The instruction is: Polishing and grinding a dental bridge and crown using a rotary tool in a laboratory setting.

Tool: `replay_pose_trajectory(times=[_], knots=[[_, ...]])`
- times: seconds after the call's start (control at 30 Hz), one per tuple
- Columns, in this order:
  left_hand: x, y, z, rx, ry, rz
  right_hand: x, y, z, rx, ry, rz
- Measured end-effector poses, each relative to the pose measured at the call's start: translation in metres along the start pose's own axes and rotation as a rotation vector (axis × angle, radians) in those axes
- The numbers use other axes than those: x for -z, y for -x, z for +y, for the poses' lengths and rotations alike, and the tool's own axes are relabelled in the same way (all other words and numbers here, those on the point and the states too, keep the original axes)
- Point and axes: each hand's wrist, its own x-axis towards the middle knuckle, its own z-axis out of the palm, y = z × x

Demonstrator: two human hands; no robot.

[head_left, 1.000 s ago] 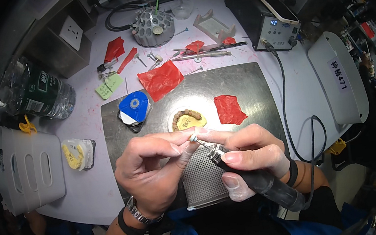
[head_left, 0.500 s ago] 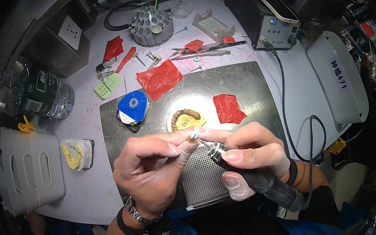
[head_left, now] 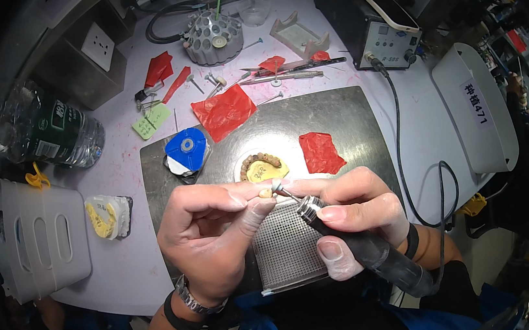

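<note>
My left hand [head_left: 210, 230] pinches a small cream-coloured dental crown [head_left: 266, 193] between thumb and fingertips. My right hand [head_left: 364, 212] is wrapped round a black rotary handpiece [head_left: 379, 253] with a silver collar. Its thin shank carries a pale green grinding tip [head_left: 277, 186], close beside the crown; whether they touch I cannot tell. White dust coats the fingertips of both hands. Just beyond them lies a yellow dental model [head_left: 266, 170] with a row of brownish teeth. Below the fingers sits a perforated metal grate [head_left: 287, 247].
Red paper sheets [head_left: 224, 112] lie on and behind the metal board [head_left: 349, 106]. A blue-topped model [head_left: 186, 149] stands left, with another plaster model [head_left: 108, 216] farther left. Behind are a bur holder [head_left: 214, 37] and a control box [head_left: 366, 23], its cord [head_left: 400, 143] running right. Bins flank both sides.
The grinding tip has shifted slightly right, off the crown's front, so more of the crown shows. Both hands stay nearly in place. The control box's lit digits no longer show.
</note>
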Motion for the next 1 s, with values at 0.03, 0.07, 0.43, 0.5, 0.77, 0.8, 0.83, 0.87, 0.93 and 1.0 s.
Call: replay_pose_trajectory(times=[0.03,0.07,0.43,0.5,0.77,0.8,0.83,0.87,0.93,1.0], knots=[[-0.001,0.000,0.002,0.000,0.000,-0.001,-0.002,0.002,0.000,-0.015,-0.010,0.077],[-0.002,-0.001,0.004,0.070,0.046,0.011,0.000,0.000,-0.002,0.009,0.019,0.048],[0.000,-0.004,-0.001,0.196,0.262,-0.050,0.002,0.000,-0.001,0.026,0.036,-0.030],[-0.002,-0.004,0.000,0.274,0.271,-0.031,0.000,-0.002,0.001,0.064,0.057,-0.010],[0.002,-0.002,-0.006,0.390,0.559,-0.018,0.001,-0.007,0.003,0.061,-0.024,-0.021],[0.002,-0.002,-0.006,0.414,0.609,-0.007,0.001,-0.009,0.003,0.061,-0.019,-0.047],[0.003,-0.002,-0.006,0.415,0.608,-0.006,0.003,-0.011,0.002,0.060,-0.020,-0.047],[0.004,-0.001,-0.006,0.439,0.631,0.003,0.007,-0.011,0.001,0.051,-0.011,-0.122],[0.004,-0.001,-0.006,0.463,0.654,0.011,0.006,-0.011,0.001,0.041,-0.003,-0.197],[0.005,-0.001,-0.007,0.475,0.696,-0.012,-0.002,-0.008,0.002,0.051,-0.021,-0.024]])
